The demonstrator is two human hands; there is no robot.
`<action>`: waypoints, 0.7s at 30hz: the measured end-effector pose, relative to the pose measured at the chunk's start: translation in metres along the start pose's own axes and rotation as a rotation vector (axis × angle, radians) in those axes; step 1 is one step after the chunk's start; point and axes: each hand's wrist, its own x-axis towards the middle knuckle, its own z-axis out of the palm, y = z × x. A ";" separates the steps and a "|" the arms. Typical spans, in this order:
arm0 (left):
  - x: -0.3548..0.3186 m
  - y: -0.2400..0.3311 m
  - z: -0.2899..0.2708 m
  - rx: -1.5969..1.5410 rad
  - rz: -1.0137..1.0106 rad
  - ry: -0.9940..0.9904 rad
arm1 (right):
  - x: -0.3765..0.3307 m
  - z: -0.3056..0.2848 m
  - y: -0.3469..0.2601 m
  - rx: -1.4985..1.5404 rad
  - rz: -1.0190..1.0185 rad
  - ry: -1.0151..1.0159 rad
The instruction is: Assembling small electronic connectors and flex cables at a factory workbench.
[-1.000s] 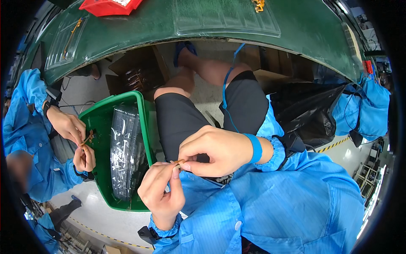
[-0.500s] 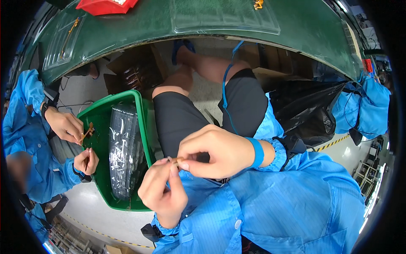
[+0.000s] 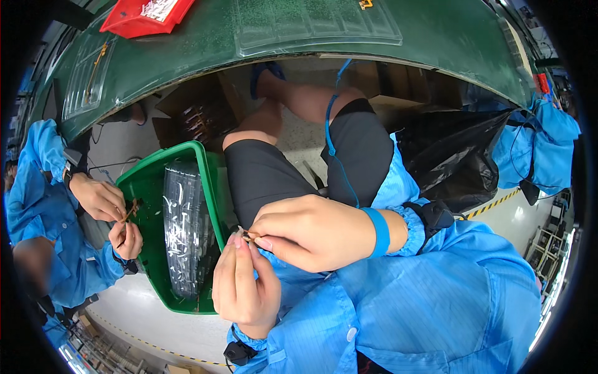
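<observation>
In front of my lap, both hands meet at their fingertips over a small orange-brown flexible circuit, mostly covered by my fingers. My right hand, with a blue band at its wrist, pinches it between thumb and index finger. From below, my left hand closes thumb and fingers on its other end. A tiny pale bit shows at the left fingertips, too small to name. Just left of my hands stands a green bin holding a stack of clear plastic trays with white scraps.
A co-worker's hands work with a thin brown piece over the bin's left side. On the green table are a red tray of white pieces and clear trays. A black bag hangs right; a blue cord crosses my leg.
My left fingers have straightened and drawn together around the piece. Both hands have shifted slightly, and the view has tilted so more of the red tray shows.
</observation>
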 end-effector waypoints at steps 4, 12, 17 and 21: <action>0.004 0.003 -0.002 0.010 -0.017 -0.070 | -0.003 0.000 -0.001 -0.230 -0.131 -0.018; 0.019 0.003 -0.014 -0.135 -0.064 -0.224 | -0.007 -0.015 -0.005 -0.421 -0.172 -0.126; 0.022 0.005 -0.018 -0.199 -0.112 -0.292 | -0.009 -0.024 -0.006 -0.386 -0.192 -0.199; 0.026 0.003 -0.020 -0.287 -0.155 -0.309 | -0.009 -0.029 -0.004 -0.281 -0.194 -0.221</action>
